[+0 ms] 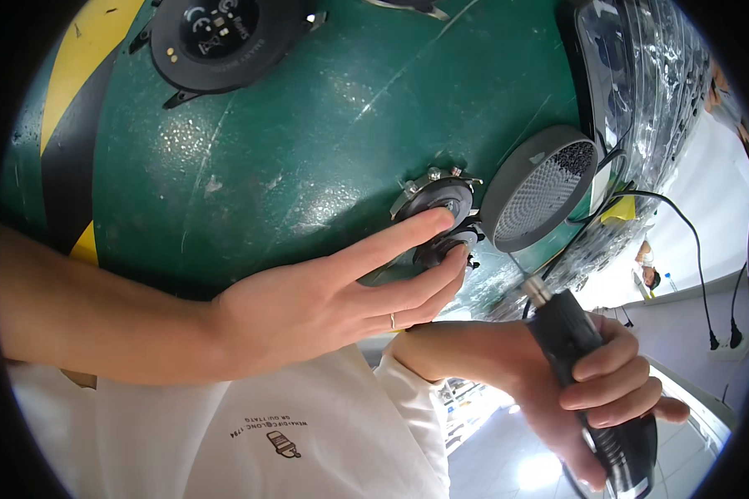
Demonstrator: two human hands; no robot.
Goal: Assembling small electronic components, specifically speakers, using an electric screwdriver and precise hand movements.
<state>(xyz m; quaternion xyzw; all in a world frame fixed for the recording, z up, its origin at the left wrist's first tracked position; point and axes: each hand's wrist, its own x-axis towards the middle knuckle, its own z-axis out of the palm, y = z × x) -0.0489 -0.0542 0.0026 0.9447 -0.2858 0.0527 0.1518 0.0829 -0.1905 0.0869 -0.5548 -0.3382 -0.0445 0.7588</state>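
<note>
My left hand (341, 299) reaches in from the left, fingers stretched out and a ring on one. Its index fingertip presses on a small round watch case (431, 196) with metal side buttons. Other fingertips rest on a second dark round watch part (441, 248) just below it; the thumb is hidden. At the lower right my right hand (591, 391) is wrapped round a black electric screwdriver (567, 333). The thin bit points up toward a round grey dish (516, 208) with a textured floor and many tiny dark screws along one side. The bit tip stands close to the dish's rim.
A large black smartwatch (216, 41), back up, lies on the green mat (308, 125). Yellow and black tape (75, 108) runs along the left. Clear plastic-wrapped trays (641, 91) stand at the right. Black cables (691, 224) run to a wall socket. A distant person (647, 270) shows at right.
</note>
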